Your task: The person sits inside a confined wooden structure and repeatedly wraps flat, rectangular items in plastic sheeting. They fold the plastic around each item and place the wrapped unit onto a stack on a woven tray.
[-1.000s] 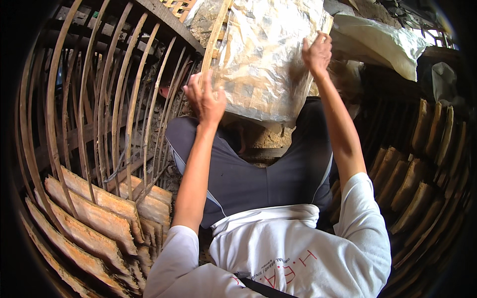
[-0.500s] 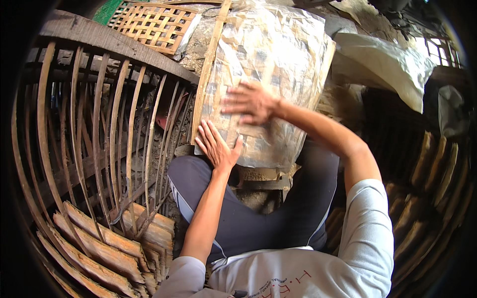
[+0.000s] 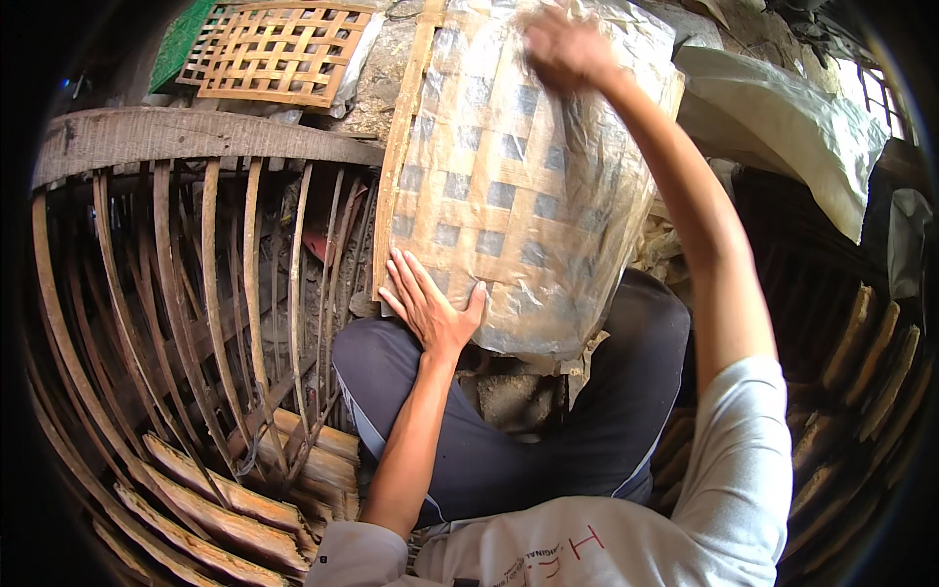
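Observation:
A woven bamboo tray [image 3: 394,186] lies in front of me, covered by a wrinkled, translucent plastic sheet [image 3: 518,303]. The lattice of strips shows through the sheet. My left hand [image 3: 430,308] lies flat on the tray's near left corner, fingers spread, at the edge of the sheet. Towards the far end, my right hand [image 3: 567,49] is over the sheet with its arm stretched out. Motion smears its fingers, and I cannot tell whether it touches the sheet.
A wooden rack with curved bars [image 3: 210,293] stands at my left, with rough slabs [image 3: 220,489] stacked low beside it. Another woven bamboo panel [image 3: 284,49] lies at the far left. Loose plastic sheeting [image 3: 782,127] hangs at the right, above more slabs [image 3: 861,342].
My right hand has swept from the middle of the sheet to its far end, the arm straightening. The sheet looks flatter in the middle. My left hand stays on the near corner.

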Motion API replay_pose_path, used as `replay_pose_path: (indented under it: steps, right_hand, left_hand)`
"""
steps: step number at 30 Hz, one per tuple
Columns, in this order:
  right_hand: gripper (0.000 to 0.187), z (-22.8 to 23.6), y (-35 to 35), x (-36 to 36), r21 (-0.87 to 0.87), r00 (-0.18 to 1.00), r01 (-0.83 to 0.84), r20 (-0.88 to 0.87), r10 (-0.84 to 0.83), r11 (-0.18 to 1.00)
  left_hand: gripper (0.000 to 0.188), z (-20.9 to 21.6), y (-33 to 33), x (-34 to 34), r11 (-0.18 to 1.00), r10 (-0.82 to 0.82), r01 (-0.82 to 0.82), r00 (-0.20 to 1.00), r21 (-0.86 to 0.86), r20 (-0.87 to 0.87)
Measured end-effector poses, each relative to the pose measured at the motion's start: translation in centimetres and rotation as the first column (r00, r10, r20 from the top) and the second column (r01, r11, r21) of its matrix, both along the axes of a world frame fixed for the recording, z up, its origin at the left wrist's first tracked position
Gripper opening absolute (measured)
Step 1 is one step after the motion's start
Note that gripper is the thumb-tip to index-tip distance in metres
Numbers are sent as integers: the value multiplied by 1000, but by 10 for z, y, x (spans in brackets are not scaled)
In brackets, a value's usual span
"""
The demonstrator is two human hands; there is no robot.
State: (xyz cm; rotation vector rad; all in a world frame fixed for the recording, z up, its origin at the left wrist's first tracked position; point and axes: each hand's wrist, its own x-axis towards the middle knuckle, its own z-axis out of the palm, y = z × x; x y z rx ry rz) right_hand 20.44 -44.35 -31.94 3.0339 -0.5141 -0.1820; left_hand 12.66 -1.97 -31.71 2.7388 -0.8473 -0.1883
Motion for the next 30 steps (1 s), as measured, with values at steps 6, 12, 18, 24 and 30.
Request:
replay_pose_path:
  steps: [6, 12, 18, 24, 30]
  right_hand:
    - [79, -29, 36, 6, -427, 658, -457, 427, 620, 780]
    - [53, 35, 31, 8, 119, 961, 223, -195, -197, 968]
    - [65, 7, 56, -44, 185, 975, 220, -53, -214, 958]
    - [67, 62, 43, -67, 104, 845, 346, -467, -262, 932]
    - [54, 24, 142, -126, 415, 713, -605, -97, 694, 679]
  left_hand:
    - [120, -1, 3, -2, 999, 42, -42, 999, 22, 5]
    - [118, 3, 7, -4, 1000, 15, -15, 1000, 9, -14]
    - [118, -6, 10, -6, 999, 30, -30, 999, -23, 10]
    - [118, -6, 6, -7, 999, 45, -45, 999, -27, 11]
    - [121, -13, 9, -5, 996, 70, -68, 997, -49, 29]
